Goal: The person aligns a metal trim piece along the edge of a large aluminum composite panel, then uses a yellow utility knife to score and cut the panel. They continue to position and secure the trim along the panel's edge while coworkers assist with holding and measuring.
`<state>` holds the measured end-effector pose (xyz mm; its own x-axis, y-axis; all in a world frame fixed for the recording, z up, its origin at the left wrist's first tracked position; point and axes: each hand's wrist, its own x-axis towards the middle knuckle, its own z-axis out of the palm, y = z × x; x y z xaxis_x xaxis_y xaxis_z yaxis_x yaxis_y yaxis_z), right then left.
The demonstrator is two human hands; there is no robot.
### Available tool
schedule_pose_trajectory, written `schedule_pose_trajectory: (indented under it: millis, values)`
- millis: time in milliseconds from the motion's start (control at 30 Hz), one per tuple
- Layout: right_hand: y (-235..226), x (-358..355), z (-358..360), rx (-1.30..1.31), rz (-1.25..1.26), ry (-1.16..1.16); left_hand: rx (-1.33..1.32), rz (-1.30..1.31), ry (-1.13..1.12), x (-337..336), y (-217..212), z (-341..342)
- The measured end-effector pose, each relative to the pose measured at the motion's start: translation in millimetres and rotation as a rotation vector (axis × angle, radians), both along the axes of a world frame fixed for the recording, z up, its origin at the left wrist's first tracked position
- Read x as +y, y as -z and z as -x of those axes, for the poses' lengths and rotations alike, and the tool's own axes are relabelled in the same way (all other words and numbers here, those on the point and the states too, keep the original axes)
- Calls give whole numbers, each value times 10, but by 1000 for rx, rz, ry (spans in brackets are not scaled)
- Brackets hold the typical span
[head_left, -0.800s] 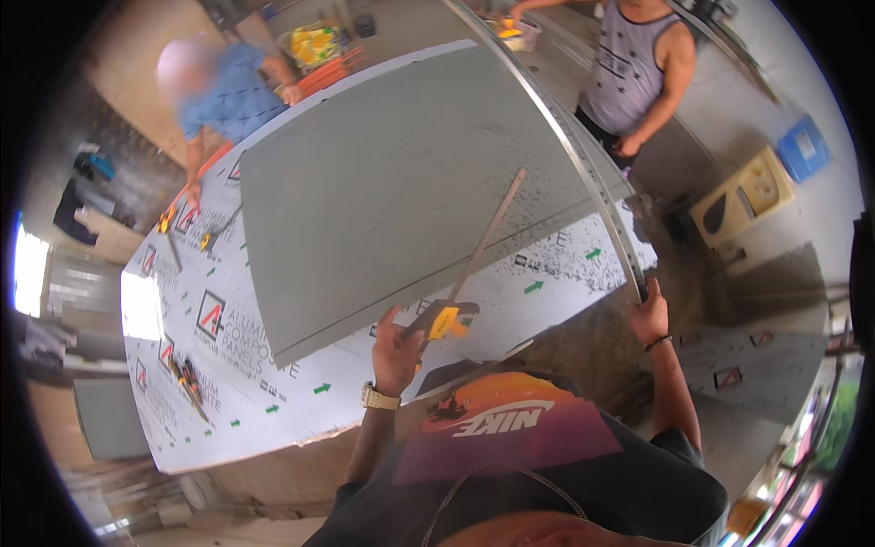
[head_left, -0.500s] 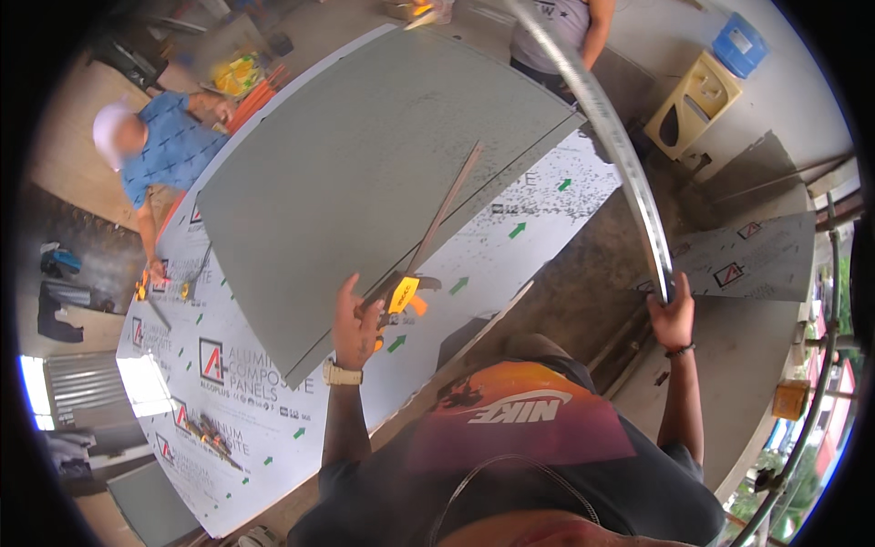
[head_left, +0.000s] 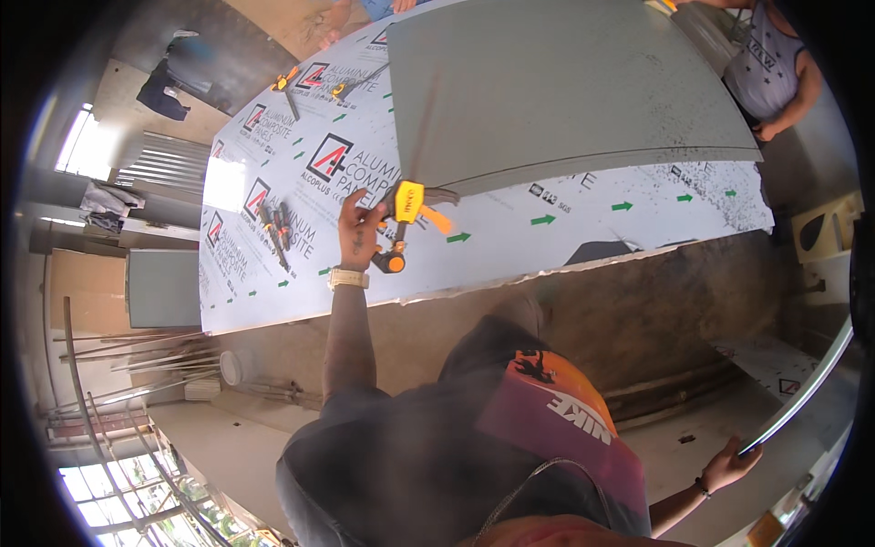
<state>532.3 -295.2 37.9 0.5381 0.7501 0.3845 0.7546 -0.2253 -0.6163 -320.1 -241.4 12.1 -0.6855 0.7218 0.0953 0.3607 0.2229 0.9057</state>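
My left hand (head_left: 359,228) is closed around a yellow and black bar clamp (head_left: 409,202) with orange grips. The clamp's long bar points away from me, over the near corner of a grey sheet (head_left: 565,91). That sheet lies on a larger white-faced composite panel (head_left: 492,232) with printed green arrows. Far to the lower right, my right hand (head_left: 729,463) grips the end of a long shiny metal bar (head_left: 807,392). The rest of the bar runs off toward the picture's dark rim, away from the sheets.
Two more clamps, a left one (head_left: 286,84) and a right one (head_left: 343,89), lie on the white panel near its far edge. Several tools (head_left: 276,232) rest farther left. A co-worker (head_left: 770,68) stands at the far right; another's hands show at the top. Long rods (head_left: 137,365) lie at left.
The view has turned, so the sheets appear rotated. My right hand has swung the metal bar out to the lower right, away from the sheets. My left hand still holds the clamp.
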Motion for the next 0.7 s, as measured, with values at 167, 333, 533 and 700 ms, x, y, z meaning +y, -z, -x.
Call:
schedule_pose_trajectory:
  millis: [167,333,533,700]
  values:
    - [266,-441,196,117,-173,29,-152,85,-320,-1051,545,1163]
    - [558,-808,672,315,-294,21,-390,167,-501,-1665,1142,2312]
    - [743,-1081,1682,440,-392,72,-502,362,-485,-1971,1604,3430]
    - [819,-1413,2644,540,-429,127,775,981,42,-1352,1059,3946]
